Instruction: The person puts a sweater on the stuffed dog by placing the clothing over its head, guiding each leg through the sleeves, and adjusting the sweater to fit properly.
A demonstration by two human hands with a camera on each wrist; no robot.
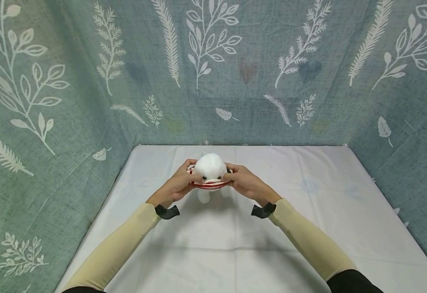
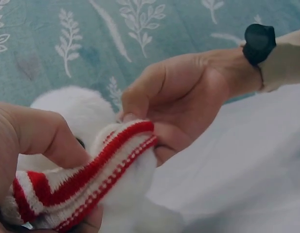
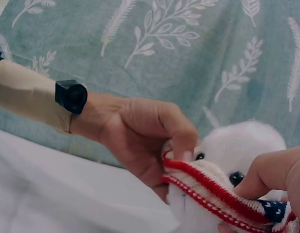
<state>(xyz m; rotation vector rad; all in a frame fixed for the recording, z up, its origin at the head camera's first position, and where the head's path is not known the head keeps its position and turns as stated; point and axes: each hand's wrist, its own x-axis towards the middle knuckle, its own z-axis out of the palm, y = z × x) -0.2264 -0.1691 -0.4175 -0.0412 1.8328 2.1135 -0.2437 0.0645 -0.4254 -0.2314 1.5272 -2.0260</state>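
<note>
A white plush toy [image 1: 210, 165] with black eyes stands on the table, facing me. A small knitted piece [image 1: 212, 186], white with red stripes and a dark blue patch [image 3: 275, 210], stretches across the toy below its eyes. My left hand [image 1: 178, 184] pinches one end between thumb and fingers. On the other side my right hand [image 1: 249, 184] pinches the opposite end the same way. In the left wrist view the knit [image 2: 98, 177] runs slanted between both hands, against the plush. Whether it is a scarf or a garment I cannot tell, and the toy's back is hidden.
A white cloth [image 1: 213, 252] with fold creases covers the table. Grey-green curtains [image 1: 213, 114] printed with white leaves hang along the back and both sides. Each wrist bears a black band, the left one [image 1: 167, 212] and the right one [image 1: 263, 210].
</note>
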